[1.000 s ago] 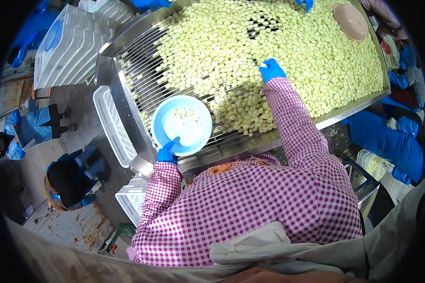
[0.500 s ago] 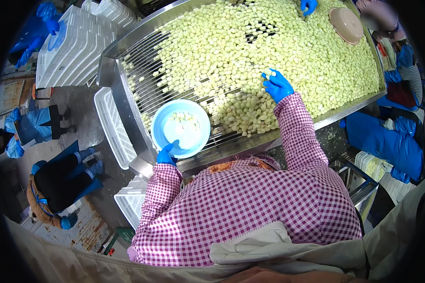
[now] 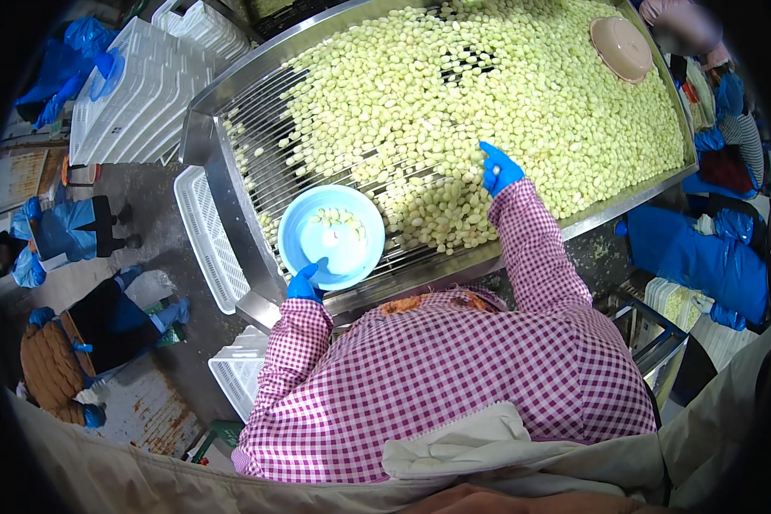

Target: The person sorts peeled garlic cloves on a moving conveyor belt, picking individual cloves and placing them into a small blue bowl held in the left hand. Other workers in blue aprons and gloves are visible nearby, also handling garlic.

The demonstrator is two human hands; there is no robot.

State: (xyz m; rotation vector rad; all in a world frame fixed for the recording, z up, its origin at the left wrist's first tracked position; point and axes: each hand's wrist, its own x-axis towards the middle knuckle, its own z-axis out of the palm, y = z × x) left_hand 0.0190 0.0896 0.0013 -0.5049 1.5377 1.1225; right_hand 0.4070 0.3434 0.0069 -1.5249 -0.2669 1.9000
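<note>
My left hand, in a blue glove, grips the near rim of a light blue bowl, thumb inside. Several pale green oval fruits lie in the bowl, which rests on the near left part of a barred metal sorting table. Over the heap of similar fruits, my right hand is held with its index finger stretched out and the other fingers curled. A pale fruit shows in those curled fingers.
A pink-beige basin sits on the fruits at the far right. Metal walls edge the table. White crates are stacked at the left, and a long white crate stands beside the table. Co-workers are around, including one in blue at right.
My right hand has drawn back slightly toward me; the fruit has gone from its fingertips to its curled fingers. A co-worker's gloved hand has left the far edge. The left hand keeps its hold.
</note>
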